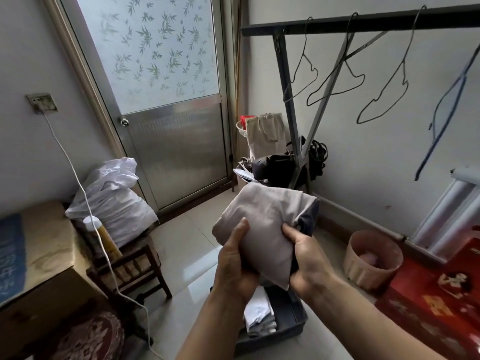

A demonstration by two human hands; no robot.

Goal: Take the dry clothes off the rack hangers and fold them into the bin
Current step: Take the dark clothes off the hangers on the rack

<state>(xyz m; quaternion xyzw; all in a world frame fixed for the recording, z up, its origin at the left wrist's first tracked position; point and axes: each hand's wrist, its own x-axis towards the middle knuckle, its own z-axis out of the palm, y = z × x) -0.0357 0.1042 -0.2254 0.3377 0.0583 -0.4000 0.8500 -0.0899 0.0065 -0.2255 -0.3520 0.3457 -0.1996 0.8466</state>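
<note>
Both my forearms reach up from the bottom edge, and between them I hold one folded bundle of soft grey cloth, creased, with a darker navy layer showing at its right edge. My left hand grips its lower left side, thumb pressed flat on the front, the other fingers curled out of sight behind. My right hand pinches the lower right edge, thumb on top and fingers wrapped under. The bundle sits in the air directly above the bin, not touching it.

That bin is a shallow dark rectangular tray on the tiled floor, and in it lies one pale folded stack, white over blue-grey; I cannot count its pieces.

Up right stands one dark metal rack with a flat top bar and crossed legs. On it I count four bare hangers: three thin black wire ones and one blue.

Right of the bin is one round tan basket with ribbed sides, beside a red patterned mat. By the rack's foot are one beige tote and a black bag. On the left, one wooden stool carries a crinkled white sack, and a white cable hangs from a wall socket. Behind is one aluminium door, frosted glass printed with leaves above, ribbed panel below.
</note>
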